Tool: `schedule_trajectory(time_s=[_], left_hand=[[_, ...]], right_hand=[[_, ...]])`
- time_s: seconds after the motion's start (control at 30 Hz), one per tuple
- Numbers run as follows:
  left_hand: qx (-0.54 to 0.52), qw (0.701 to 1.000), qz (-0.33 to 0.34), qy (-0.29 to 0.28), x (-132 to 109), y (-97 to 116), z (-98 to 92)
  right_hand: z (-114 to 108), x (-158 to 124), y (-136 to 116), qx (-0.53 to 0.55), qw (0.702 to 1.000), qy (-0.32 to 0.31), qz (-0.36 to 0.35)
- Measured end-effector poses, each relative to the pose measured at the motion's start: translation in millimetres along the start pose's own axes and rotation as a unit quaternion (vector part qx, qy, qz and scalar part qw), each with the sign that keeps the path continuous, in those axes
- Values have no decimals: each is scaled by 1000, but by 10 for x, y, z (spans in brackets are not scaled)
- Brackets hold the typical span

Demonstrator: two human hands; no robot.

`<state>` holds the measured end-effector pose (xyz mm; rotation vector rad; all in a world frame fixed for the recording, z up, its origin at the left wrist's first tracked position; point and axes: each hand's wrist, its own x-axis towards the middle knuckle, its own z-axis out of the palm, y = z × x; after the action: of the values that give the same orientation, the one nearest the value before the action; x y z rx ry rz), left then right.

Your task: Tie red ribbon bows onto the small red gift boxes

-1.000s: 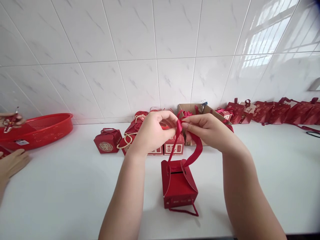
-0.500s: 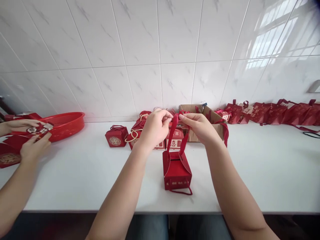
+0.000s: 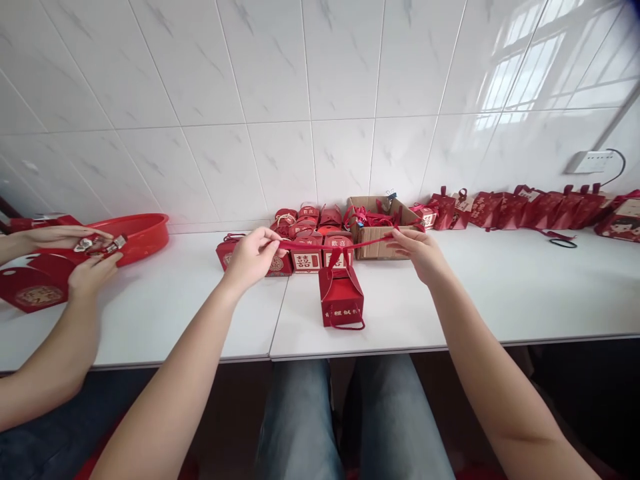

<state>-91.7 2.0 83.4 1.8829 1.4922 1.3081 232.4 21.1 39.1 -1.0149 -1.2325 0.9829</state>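
A small red gift box (image 3: pixel 342 298) stands upright near the table's front edge, with a cord handle hanging on its front. Red ribbon (image 3: pixel 365 245) rises from its top and is crossed or knotted just above it. My left hand (image 3: pixel 256 257) pinches one ribbon end, out to the left. On the other side, my right hand (image 3: pixel 415 250) pinches the opposite end between thumb and fingers. The ribbon is pulled nearly straight between both hands, above the box.
Several finished-looking red boxes (image 3: pixel 307 259) stand behind, beside a cardboard box (image 3: pixel 383 248) holding red ribbons. More red boxes (image 3: pixel 515 210) line the wall at right, near a black loop (image 3: pixel 563 243). At left, a co-worker's hands (image 3: pixel 95 257) hold small packets by a red basin (image 3: pixel 145 237).
My hands have moved apart, left and right, drawing the ribbon from two upright strands into a nearly level line. The camera view has shifted, showing more of my legs.
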Motion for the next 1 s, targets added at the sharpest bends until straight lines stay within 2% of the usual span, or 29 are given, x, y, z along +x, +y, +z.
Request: schedule_trajectory(time_s=[0.1,0.17,0.2,0.3,0.4,0.53,0.6,0.67,0.73,0.9,1.0], left_hand=[[25,999,-28,13,-144,-341,-115],[84,992,-91,26,-224,-612,-172],[97,987,-132,4,-255,-738,-185],[107,980,-166,-17,-305,-1002,-160],[114,979,-169,-14,-298,-1081,-118],[123,979,-162,-24,-271,-1058,-132],[126,982,-139,-22,-259,-1017,-111],[120,988,-100,-15,-243,-939,-18],[102,993,-55,-17,-224,-815,164],[46,992,27,-115,-247,-431,756],[43,979,82,-181,-300,-317,940]], right_hand=[[-318,-145,252,2,998,33,61],[-514,-260,507,54,986,85,133],[-588,-319,639,57,983,87,152],[-689,-469,956,47,978,97,180],[-697,-535,1071,28,978,94,182],[-744,-503,990,-41,981,72,176],[-748,-454,905,-98,979,88,155],[-682,-395,798,-153,975,111,113],[-521,-335,679,-189,975,98,64],[104,-231,464,-212,973,-86,-21],[342,-194,444,-261,941,-186,-111]])
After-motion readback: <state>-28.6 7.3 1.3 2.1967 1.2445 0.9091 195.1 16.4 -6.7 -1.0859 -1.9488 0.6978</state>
